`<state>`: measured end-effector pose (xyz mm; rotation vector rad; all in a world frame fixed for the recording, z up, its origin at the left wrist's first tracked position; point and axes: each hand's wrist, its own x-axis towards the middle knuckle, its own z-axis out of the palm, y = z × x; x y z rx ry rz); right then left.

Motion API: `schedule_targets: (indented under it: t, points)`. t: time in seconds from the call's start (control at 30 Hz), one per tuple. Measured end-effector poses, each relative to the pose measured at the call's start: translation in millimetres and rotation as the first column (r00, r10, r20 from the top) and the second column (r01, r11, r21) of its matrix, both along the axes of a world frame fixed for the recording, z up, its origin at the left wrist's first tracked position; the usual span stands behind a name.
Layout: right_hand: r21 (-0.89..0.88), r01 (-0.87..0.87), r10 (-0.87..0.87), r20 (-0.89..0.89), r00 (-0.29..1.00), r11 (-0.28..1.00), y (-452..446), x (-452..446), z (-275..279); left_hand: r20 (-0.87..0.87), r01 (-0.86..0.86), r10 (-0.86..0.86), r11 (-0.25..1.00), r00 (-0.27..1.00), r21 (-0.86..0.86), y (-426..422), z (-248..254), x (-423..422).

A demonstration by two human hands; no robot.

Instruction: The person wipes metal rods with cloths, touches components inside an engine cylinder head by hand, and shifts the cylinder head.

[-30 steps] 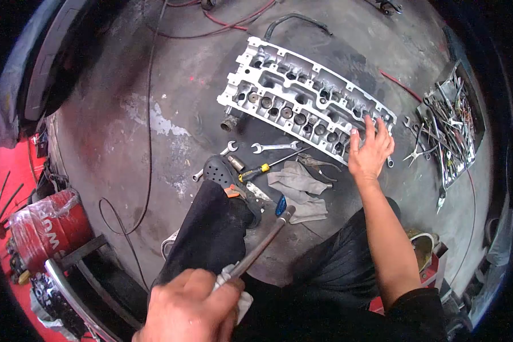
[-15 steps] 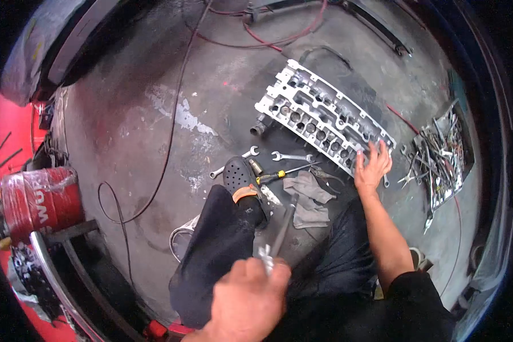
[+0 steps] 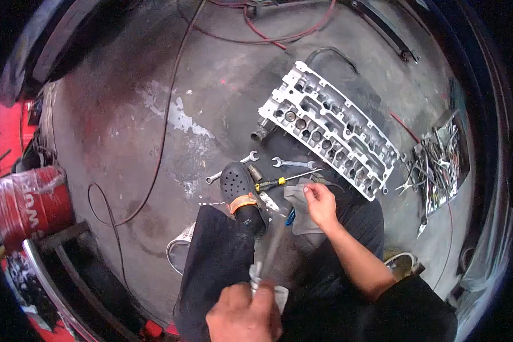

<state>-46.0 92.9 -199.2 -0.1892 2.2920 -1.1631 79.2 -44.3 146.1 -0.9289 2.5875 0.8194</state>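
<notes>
Your left hand [image 3: 242, 314]: closed round a blurred bar [image 3: 275, 242]. Your right hand [image 3: 321, 208]: fingers bunched over grey cloth [image 3: 303, 215]; any pinch cannot be told.

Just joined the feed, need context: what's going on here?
Someone's left hand grips a long grey metal bar, blurred, with white cloth bunched at the grip. The right hand is over a crumpled light grey cloth, fingers bent; contact is unclear. The silver metal cylinder head lies on the grey floor, untouched, beyond a yellow-and-black screwdriver and a silver open-ended wrench.
</notes>
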Motion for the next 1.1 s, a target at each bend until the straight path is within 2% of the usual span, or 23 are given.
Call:
schedule_targets:
  t: [0.03,0.1,0.13,0.17,0.23,0.3,0.37,0.4,0.43,0.47,0.5,0.53,0.57,0.6,0.63,0.67,0.7,0.73,0.87,0.93,0.97,1.03,1.1]
  points:
    - [-0.001,0.016,-0.016,0.008,1.000,1.000,-3,5,5,0.008,0.016,-0.016,1.000,1.000,-0.001,0,-1,-2]
    - [-0.185,0.012,0.021,0.172,0.985,0.983,-13,7,15,-0.095,-0.069,0.060,0.993,0.994,-0.091,2,-4,-5]
    - [-0.274,0.126,0.015,0.460,0.888,0.953,-26,3,34,-0.067,-0.105,0.100,0.992,0.993,-0.071,2,-1,-9]
    - [-0.322,0.259,0.047,0.704,0.709,0.911,-41,0,58,-0.067,-0.089,0.085,0.993,0.994,-0.072,2,0,-9]
    - [-0.364,0.447,0.111,0.860,0.498,0.817,-66,-1,90,-0.188,-0.057,0.049,0.998,0.981,-0.039,-2,-1,-7]
    - [-0.367,0.527,0.083,0.871,0.484,0.767,-83,-3,86,-0.146,-0.013,0.010,1.000,0.989,-0.018,-15,2,-3]
    - [-0.396,0.521,0.013,0.805,0.593,0.756,-94,-8,77,-0.016,-0.023,0.024,0.997,1.000,0.077,-44,-10,12]
    - [-0.395,0.516,0.016,0.805,0.593,0.760,-97,-14,82,0.141,-0.122,0.107,0.988,0.984,0.098,-61,-16,3]
    - [-0.389,0.358,0.053,0.737,0.674,0.849,-99,-21,91,0.296,-0.222,0.182,0.969,0.938,0.107,-82,-24,-10]
    - [-0.359,0.191,0.106,0.663,0.741,0.914,-102,-25,94,0.381,-0.186,0.145,0.980,0.913,0.074,-107,-48,-7]
    - [-0.356,0.179,0.110,0.659,0.744,0.917,-100,-30,87,0.458,-0.150,0.112,0.988,0.882,0.046,-128,-84,2]
    - [-0.280,-0.163,0.270,0.405,0.873,0.946,-95,-41,78,0.412,-0.061,0.067,0.998,0.909,-0.027,-139,-114,11]
    - [-0.096,-0.461,0.471,0.142,0.871,0.882,-92,-54,69,0.365,0.021,0.019,0.994,0.931,-0.104,-146,-143,16]
    - [0.242,-0.570,0.575,0.055,0.816,0.785,-95,-76,92,0.355,0.050,-0.008,0.993,0.935,-0.109,-150,-166,19]
    - [0.337,-0.517,0.577,-0.105,0.810,0.787,-98,-90,92,0.349,0.070,-0.028,0.992,0.937,-0.109,-151,-189,25]
    - [0.354,-0.431,0.540,-0.319,0.779,0.830,-98,-102,77,0.294,0.080,-0.039,0.988,0.955,-0.129,-152,-215,35]
    - [0.440,-0.391,0.583,-0.508,0.634,0.808,-102,-116,72,0.294,0.044,-0.009,0.992,0.956,-0.114,-149,-232,41]
    - [0.445,-0.413,0.606,-0.563,0.562,0.795,-109,-133,68,0.334,0.026,-0.001,0.997,0.943,-0.072,-147,-246,44]
    - [0.544,-0.487,0.730,-0.531,0.430,0.683,-137,-160,46,0.363,-0.110,0.087,0.993,0.928,0.044,-132,-268,49]
    - [0.580,-0.447,0.725,-0.448,0.523,0.681,-145,-159,38,0.384,-0.161,0.122,0.985,0.915,0.070,-129,-269,50]
    - [0.580,-0.453,0.729,-0.447,0.519,0.678,-147,-158,38,0.386,-0.168,0.129,0.983,0.914,0.070,-129,-270,53]
    - [0.492,-0.415,0.630,-0.439,0.640,0.765,-148,-153,38,0.252,-0.233,0.194,0.963,0.948,0.133,-127,-268,60]
    - [0.256,-0.391,0.467,-0.453,0.760,0.884,-135,-134,43,0.241,-0.280,0.234,0.943,0.942,0.178,-124,-251,59]
